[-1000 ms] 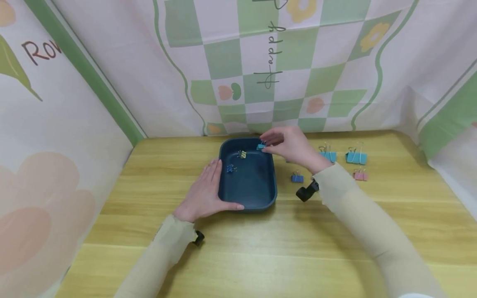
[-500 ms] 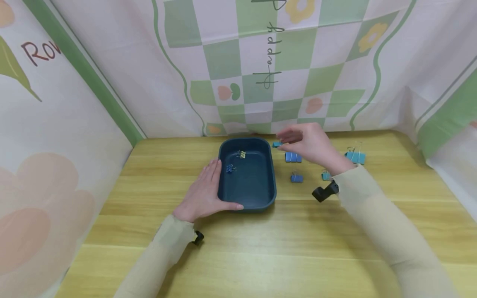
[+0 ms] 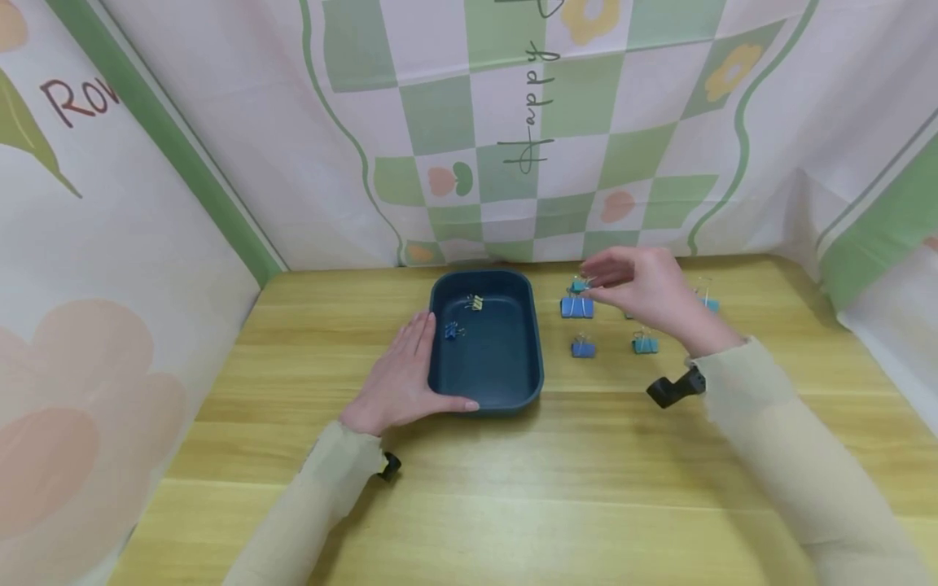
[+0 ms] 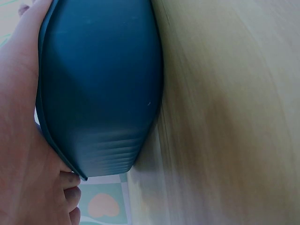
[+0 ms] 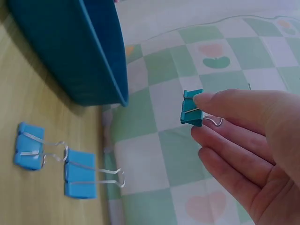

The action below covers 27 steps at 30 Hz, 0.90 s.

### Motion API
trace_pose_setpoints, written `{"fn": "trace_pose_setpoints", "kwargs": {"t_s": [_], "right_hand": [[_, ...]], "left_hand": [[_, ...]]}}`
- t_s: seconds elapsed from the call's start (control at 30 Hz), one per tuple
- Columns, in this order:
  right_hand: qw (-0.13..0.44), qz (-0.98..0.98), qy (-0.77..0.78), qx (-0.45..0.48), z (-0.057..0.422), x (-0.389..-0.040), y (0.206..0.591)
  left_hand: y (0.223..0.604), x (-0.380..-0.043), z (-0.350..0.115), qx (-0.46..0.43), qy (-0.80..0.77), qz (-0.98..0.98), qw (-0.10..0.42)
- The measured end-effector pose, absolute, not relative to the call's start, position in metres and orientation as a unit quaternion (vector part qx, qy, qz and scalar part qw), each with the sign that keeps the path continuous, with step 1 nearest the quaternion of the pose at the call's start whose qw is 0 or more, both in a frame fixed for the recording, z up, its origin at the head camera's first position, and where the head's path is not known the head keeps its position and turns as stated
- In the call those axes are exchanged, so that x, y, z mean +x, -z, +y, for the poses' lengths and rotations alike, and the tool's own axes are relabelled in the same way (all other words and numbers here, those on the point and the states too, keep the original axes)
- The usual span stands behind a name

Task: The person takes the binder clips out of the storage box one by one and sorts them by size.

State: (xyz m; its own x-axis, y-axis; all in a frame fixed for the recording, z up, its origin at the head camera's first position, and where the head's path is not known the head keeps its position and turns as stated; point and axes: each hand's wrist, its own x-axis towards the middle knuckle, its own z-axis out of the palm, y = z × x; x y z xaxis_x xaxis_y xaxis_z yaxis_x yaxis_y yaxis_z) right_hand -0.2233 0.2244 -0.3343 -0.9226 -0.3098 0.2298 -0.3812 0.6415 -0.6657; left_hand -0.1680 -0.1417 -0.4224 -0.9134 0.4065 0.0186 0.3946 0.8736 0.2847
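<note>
My right hand (image 3: 648, 285) pinches a small teal binder clip (image 5: 191, 108) between thumb and fingertips. In the head view this clip is raised just behind a large blue binder clip (image 3: 576, 308), right of the tray. My left hand (image 3: 399, 374) rests against the left side and near corner of the dark blue tray (image 3: 541, 358), fingers straight, thumb along the near rim. Inside the tray lie a yellow binder clip (image 3: 476, 303) and a small blue binder clip (image 3: 451, 331). The left wrist view shows the tray's outer wall (image 4: 103, 79) beside the hand.
A small blue-violet binder clip (image 3: 583, 349) and a small teal one (image 3: 646, 345) sit on the wooden table (image 3: 498, 496) right of the tray. A larger teal clip (image 3: 709, 304) is partly hidden behind the right hand. A patterned curtain (image 3: 506, 122) hangs behind.
My right hand has moved right with the teal binder clip, from over the tray's far right corner to above the large blue clip. The left hand and tray stay put.
</note>
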Motion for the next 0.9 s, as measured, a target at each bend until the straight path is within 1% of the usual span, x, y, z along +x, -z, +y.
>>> {"fn": "trace_pose_setpoints", "kwargs": {"t_s": [0.1,0.3,0.57,0.77,0.9], "right_hand": [[0.041,-0.911,-0.366,0.186,0.231,-0.219,0.337],[0.011,-0.921,-0.347,0.175,0.239,-0.209,0.343],[-0.004,-0.918,-0.343,0.198,0.245,-0.198,0.353],[-0.041,-0.911,-0.360,0.198,0.246,-0.191,0.371],[-0.047,-0.901,-0.372,0.219,0.247,-0.188,0.388]], "left_hand": [[0.422,-0.168,-0.141,0.205,-0.143,0.968,0.023],[0.421,-0.168,-0.141,0.204,-0.140,0.968,0.025],[0.421,-0.167,-0.141,0.204,-0.138,0.969,0.026],[0.421,-0.167,-0.141,0.205,-0.138,0.969,0.026],[0.421,-0.167,-0.141,0.205,-0.139,0.969,0.026]]}}
